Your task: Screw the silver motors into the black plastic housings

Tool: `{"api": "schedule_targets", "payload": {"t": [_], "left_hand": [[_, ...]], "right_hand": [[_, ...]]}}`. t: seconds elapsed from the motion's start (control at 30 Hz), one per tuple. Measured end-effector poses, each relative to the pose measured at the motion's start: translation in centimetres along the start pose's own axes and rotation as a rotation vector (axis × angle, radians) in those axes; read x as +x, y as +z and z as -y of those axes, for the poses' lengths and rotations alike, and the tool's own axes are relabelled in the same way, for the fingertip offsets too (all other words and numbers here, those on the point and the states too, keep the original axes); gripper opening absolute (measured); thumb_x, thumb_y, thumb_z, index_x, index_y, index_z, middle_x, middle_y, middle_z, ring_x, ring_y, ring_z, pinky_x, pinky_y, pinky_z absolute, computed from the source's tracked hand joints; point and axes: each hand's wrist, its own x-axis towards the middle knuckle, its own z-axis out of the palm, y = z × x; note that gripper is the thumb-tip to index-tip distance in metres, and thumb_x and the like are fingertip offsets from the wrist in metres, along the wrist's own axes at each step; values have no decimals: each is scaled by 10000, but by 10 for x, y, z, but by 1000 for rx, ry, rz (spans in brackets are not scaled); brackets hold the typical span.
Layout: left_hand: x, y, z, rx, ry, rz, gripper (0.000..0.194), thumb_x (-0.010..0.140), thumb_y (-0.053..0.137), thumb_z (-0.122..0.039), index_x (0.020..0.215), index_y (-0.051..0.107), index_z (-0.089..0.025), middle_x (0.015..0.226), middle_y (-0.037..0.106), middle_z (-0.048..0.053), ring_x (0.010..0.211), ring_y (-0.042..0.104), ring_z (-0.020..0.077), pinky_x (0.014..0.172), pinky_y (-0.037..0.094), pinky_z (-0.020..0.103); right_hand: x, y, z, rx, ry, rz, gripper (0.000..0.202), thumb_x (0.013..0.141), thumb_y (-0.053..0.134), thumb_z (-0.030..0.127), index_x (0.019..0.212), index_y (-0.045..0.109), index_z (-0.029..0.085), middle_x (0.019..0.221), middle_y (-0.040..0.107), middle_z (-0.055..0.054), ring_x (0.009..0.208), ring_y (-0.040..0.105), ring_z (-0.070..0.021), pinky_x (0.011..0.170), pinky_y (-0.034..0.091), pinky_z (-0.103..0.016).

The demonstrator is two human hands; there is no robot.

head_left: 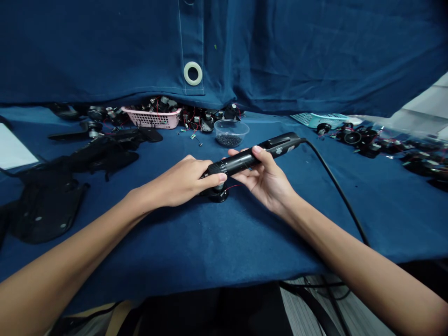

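Note:
A black corded electric screwdriver (pixel 245 158) lies slanted across the middle, its cord leaving the upper right end. My right hand (pixel 268 179) holds its body, thumb on top and fingers underneath. My left hand (pixel 187 182) is closed around the lower left end, with the thumb along its side. Just below that end is a small black round part (pixel 218 195) with a thin red wire, partly hidden by my left hand and the tool. The tool's tip is hidden.
Behind the tool stands a clear bowl (pixel 231 133) of small dark pieces. A pink basket (pixel 154 117) of wired parts, black plastic pieces (pixel 49 200), a teal basket (pixel 320 120) and more dark parts (pixel 364 137) lie around. A blue curtain (pixel 140 51) hangs behind.

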Motion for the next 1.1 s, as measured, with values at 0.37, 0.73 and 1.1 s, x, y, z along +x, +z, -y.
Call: {"api": "schedule_targets", "payload": {"t": [0.37,0.73,1.1], "left_hand": [[0,1,-3,-14,4,-32,468,957,375,-564,751,581,-198,701,614,-2,712,569,181,665,387,301],[4,15,-11,312,59,-236,326,950,495,-469,853,551,-164,833,617,30,747,546,202,755,378,346],[3,19,-14,727,168,-404,370,1004,377,-404,1025,598,-109,884,623,108,843,583,266,826,402,399]], "right_hand": [[-1,0,1,0,-32,34,226,822,692,406,866,619,196,1050,745,-69,948,723,-212,869,609,-372],[-3,2,6,-24,-100,-4,267,832,676,436,922,652,186,1101,729,-66,1036,698,-224,952,573,-406],[-2,4,5,38,-114,-57,252,806,709,427,890,631,202,1056,740,-61,965,720,-211,888,601,-375]]}}
